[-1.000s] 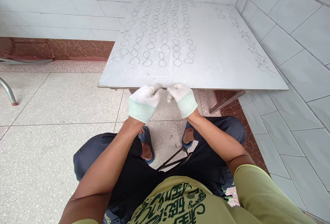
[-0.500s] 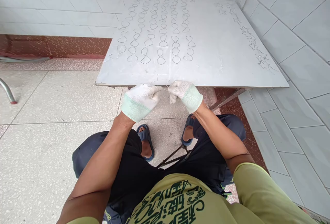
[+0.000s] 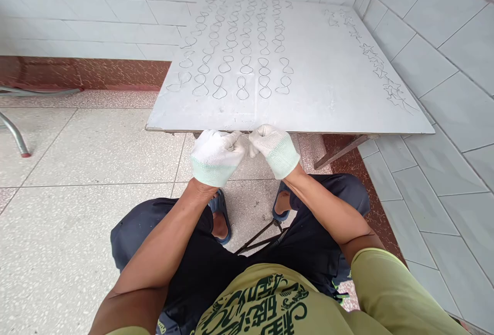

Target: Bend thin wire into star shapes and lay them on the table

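Observation:
A thin wire (image 3: pixel 244 135) runs between my two gloved hands, just in front of the table's near edge. My left hand (image 3: pixel 218 150), in a white knit glove with a pale green cuff, pinches one side of it. Gloved the same way, my right hand (image 3: pixel 270 142) grips the other side, its fingers curled close to the left fingertips. Most of the wire is hidden by the fingers, so its full shape does not show. Beyond my hands, rows of thin figure-eight wire shapes (image 3: pixel 264 78) lie on the white tabletop (image 3: pixel 309 113).
Star-shaped wire pieces (image 3: pixel 380 72) lie in a line along the table's right side. Tiled walls (image 3: pixel 443 26) border the table behind and on the right. A table leg (image 3: pixel 339 151) slants below the edge. A curved metal leg (image 3: pixel 15 134) stands at far left.
My hands have drawn closer together, the left one turning and shifting slightly right. The wire between them now shows a small bent loop. The view has tilted slightly.

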A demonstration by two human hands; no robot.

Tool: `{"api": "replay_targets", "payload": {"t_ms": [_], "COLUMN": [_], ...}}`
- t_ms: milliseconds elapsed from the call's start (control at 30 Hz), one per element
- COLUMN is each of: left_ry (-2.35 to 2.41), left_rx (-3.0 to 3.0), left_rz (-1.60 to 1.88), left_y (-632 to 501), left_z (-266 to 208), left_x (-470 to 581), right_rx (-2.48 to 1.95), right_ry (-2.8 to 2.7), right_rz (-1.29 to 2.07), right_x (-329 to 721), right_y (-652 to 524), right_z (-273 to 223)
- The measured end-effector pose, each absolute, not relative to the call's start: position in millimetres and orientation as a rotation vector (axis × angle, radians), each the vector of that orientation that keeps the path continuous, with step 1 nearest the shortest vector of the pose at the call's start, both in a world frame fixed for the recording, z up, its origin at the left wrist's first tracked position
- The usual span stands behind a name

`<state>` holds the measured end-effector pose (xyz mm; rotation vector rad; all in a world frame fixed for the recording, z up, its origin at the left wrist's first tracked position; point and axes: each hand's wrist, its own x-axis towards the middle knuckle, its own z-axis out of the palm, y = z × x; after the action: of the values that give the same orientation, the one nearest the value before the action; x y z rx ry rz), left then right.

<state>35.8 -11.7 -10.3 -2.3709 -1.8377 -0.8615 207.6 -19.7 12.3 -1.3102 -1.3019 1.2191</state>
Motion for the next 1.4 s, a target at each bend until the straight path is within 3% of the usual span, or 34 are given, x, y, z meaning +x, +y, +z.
{"api": "replay_targets", "payload": {"t_ms": [200,433,600,833,1133,1400], "left_ry": [-2.003,-2.346,-2.265,-2.181,-1.915,-1.959], "left_rx": [-2.231,-2.462,-2.493,-2.712,-2.491,-2.439], "left_rz": [-1.098,-1.909,-2.183,-2.112,-1.268,-1.265], "left_y": [-14.7,-15.1,-12.2,-8.7,-9.8,-13.8], "left_z": [-15.7,-9.6,-12.6,-8.2,-18.3,-16.8], "left_x": [43.0,48.3,45.2,40.4,36.4,38.1], "right_rx": [-1.269,-1.264,-1.206,-1.221,-1.263,-1.338], "right_ry": [-1.248,-1.218,-1.179,-1.177,-1.252,-1.216], "right_rz": [1.215,1.305,1.365,1.387,1.215,1.166], "right_x": [198.9,202.0,204.1,206.4,208.8,203.3], "right_y": [-19.1,-12.7,-13.5,-13.8,-20.6,-24.2], "right_z": [3.0,-2.8,-2.4,1.4,8.7,11.3]}}
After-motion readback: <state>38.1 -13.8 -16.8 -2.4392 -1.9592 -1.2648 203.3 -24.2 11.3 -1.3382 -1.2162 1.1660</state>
